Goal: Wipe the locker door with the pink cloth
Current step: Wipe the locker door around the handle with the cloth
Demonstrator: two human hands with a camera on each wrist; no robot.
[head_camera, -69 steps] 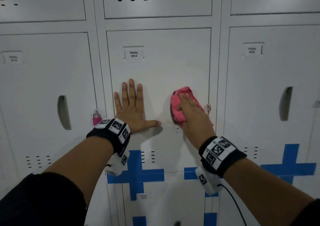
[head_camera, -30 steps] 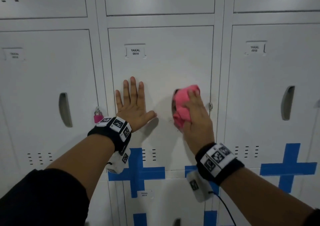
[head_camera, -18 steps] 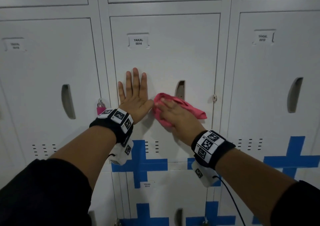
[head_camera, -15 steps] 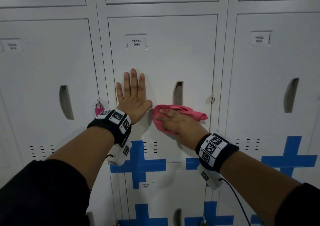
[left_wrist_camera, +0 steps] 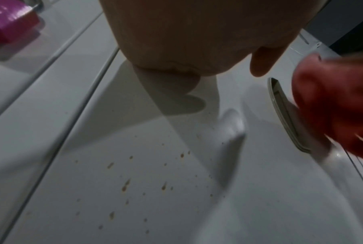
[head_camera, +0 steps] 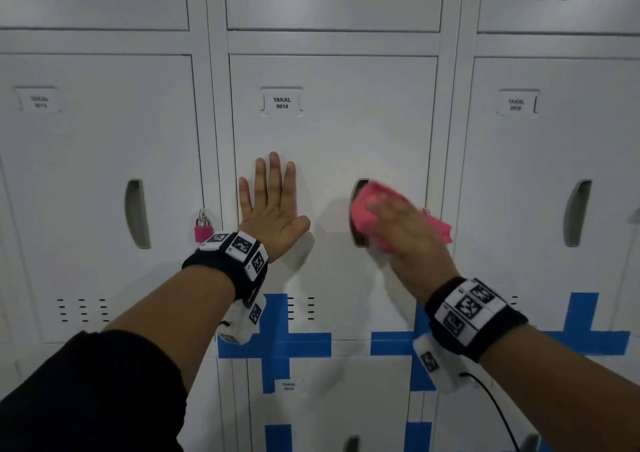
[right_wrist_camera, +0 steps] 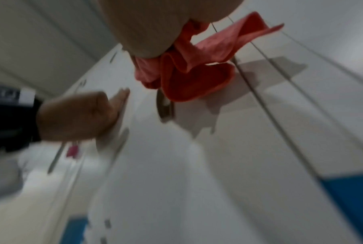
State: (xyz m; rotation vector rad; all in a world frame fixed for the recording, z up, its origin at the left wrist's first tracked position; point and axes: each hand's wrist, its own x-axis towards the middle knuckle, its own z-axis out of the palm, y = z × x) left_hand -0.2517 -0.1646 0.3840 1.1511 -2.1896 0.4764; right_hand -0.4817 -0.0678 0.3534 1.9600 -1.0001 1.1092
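The grey locker door (head_camera: 332,140) labelled YAKAL 0014 fills the middle of the head view. My left hand (head_camera: 275,202) lies flat on its left half, fingers straight and pointing up. My right hand (head_camera: 398,233) presses the pink cloth (head_camera: 365,216) against the door over the lower part of the handle recess (head_camera: 358,188); the fingers are blurred and stretched across the cloth. In the right wrist view the cloth (right_wrist_camera: 197,74) bunches out from under my palm (right_wrist_camera: 155,24). The left wrist view shows small brown spots (left_wrist_camera: 145,181) on the door below my left palm (left_wrist_camera: 176,41).
A pink padlock (head_camera: 202,230) hangs on the left neighbouring locker, close to my left wrist. Blue tape crosses (head_camera: 277,344) mark the door's bottom edge and the lockers below. More closed lockers with handle recesses (head_camera: 576,212) stand on both sides.
My right hand has swept the cloth right and up, from beside my left thumb to over the handle recess. The left hand has stayed flat in place.
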